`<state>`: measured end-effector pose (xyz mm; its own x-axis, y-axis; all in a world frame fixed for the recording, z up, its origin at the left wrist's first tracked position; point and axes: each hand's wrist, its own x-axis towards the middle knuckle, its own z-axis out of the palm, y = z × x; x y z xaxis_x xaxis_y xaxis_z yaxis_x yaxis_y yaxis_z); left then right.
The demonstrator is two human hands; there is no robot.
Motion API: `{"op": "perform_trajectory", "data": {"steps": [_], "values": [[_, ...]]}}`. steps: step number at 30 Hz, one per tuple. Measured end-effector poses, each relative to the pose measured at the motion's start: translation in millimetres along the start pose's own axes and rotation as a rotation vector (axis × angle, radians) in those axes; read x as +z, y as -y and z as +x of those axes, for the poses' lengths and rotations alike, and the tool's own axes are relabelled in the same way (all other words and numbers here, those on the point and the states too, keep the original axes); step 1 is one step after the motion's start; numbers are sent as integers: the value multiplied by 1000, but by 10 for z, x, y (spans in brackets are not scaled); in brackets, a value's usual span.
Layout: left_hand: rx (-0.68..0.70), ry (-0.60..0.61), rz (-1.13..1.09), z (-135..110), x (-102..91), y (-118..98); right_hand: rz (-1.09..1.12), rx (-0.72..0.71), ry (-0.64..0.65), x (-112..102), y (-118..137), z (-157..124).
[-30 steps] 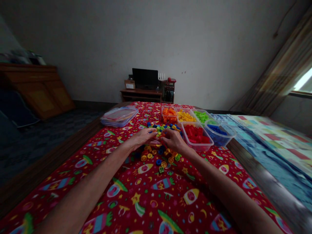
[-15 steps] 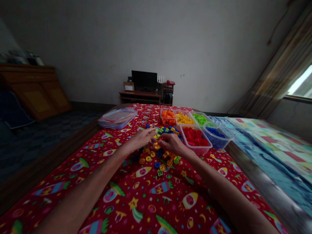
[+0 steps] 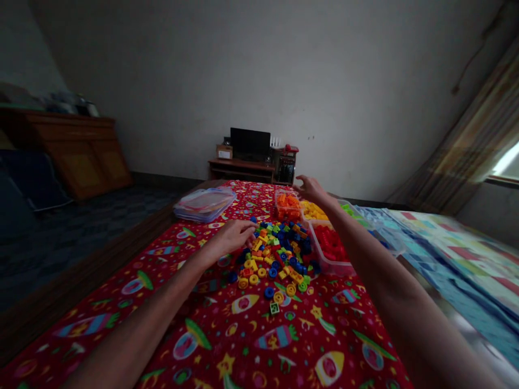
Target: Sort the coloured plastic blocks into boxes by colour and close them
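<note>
The single view comes from the wearer's head, facing forward and tilted down along the surface [image 3: 247,346], whose near end runs out of the bottom edge. Both forearms [image 3: 162,303] enter from the lower corners, close to the lens; the pile of toy bricks [image 3: 275,265] sits mid-distance, just below centre, and the wall [image 3: 251,70] fills the top.

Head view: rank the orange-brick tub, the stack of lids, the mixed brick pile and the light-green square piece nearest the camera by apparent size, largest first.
1. Mixed brick pile
2. Stack of lids
3. Orange-brick tub
4. Light-green square piece
</note>
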<state>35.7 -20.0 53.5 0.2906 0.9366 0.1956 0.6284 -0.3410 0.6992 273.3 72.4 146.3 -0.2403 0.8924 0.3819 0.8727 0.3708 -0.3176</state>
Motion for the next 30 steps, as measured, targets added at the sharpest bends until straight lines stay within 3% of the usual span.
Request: {"op": "perform_trajectory", "data": {"steps": [10,13,17,22,26,30], "values": [[10,-12,242,1,-109,163,117,-264,51,392,193,-1014],[31,86,283,-7,-181,194,30,-329,148,458,318,-1201],[53,305,334,-58,-261,91,-190,-299,224,439,469,-1316],[-108,540,465,-196,-130,-240,-425,-215,330,417,500,-1376],[-112,557,603,-270,28,-423,-448,-174,434,468,484,-1415],[-48,507,591,-242,26,-376,-394,-179,440,510,475,-1421]]}}
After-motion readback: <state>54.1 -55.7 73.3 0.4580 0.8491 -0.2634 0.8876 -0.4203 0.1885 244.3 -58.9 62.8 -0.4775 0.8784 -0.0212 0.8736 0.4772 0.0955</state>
